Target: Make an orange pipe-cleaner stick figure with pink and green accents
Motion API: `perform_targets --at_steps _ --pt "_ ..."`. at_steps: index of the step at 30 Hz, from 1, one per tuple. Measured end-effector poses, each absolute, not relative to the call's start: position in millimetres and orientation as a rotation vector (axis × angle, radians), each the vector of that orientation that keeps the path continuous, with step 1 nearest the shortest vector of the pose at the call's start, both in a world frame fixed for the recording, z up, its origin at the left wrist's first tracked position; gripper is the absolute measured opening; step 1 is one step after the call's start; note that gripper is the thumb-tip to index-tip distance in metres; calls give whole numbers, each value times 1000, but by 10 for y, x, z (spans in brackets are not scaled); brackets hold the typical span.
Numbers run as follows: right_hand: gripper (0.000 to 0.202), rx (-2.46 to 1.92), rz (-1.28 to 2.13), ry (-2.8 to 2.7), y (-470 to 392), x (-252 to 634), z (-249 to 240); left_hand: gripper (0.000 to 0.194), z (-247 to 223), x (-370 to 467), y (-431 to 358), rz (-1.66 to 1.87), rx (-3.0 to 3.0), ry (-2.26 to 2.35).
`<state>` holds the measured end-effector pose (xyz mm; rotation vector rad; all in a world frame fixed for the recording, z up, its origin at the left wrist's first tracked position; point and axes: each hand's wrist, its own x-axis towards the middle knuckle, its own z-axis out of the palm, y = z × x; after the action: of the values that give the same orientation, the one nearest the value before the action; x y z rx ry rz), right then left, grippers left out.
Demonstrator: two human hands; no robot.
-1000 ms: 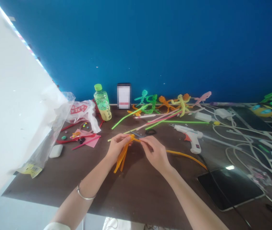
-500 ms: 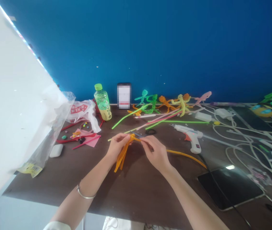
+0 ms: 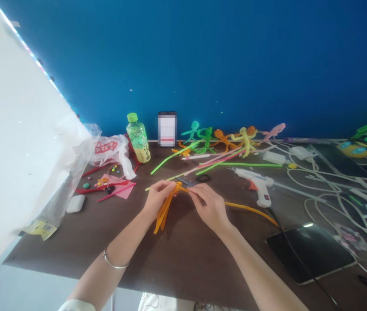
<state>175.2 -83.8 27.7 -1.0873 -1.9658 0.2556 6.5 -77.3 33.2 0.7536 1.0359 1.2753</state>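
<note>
My left hand [image 3: 158,196] pinches the top of a bundle of orange pipe cleaners [image 3: 163,214], whose loose ends hang down toward me. A short orange strand runs from the bundle's twisted top to my right hand [image 3: 210,206], closed on it between thumb and fingers. Its longer tail [image 3: 251,207] comes out to the right of that hand and curves over the table. Just beyond my fingers lies a pair of dark scissors [image 3: 187,182], partly hidden by my right hand. Light green and pink pipe cleaners [image 3: 222,164] lie behind them.
Several pipe-cleaner figures [image 3: 224,140] stand along the blue wall. A phone [image 3: 167,129] and a green-capped bottle [image 3: 138,140] are at the back. A white glue gun [image 3: 254,183], a dark tablet [image 3: 311,254] and tangled white cables lie right. Plastic bags [image 3: 109,151] and a white case [image 3: 75,204] sit left.
My right hand has shifted very slightly left toward the bundle's top along the orange strand. The left hand keeps its hold, nearly still.
</note>
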Motion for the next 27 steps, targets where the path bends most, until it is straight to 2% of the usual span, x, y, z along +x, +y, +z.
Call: perform_targets --at_steps 27 --pt "14 -1082 234 -1958 -855 1726 258 22 318 82 -772 1310 787 1078"
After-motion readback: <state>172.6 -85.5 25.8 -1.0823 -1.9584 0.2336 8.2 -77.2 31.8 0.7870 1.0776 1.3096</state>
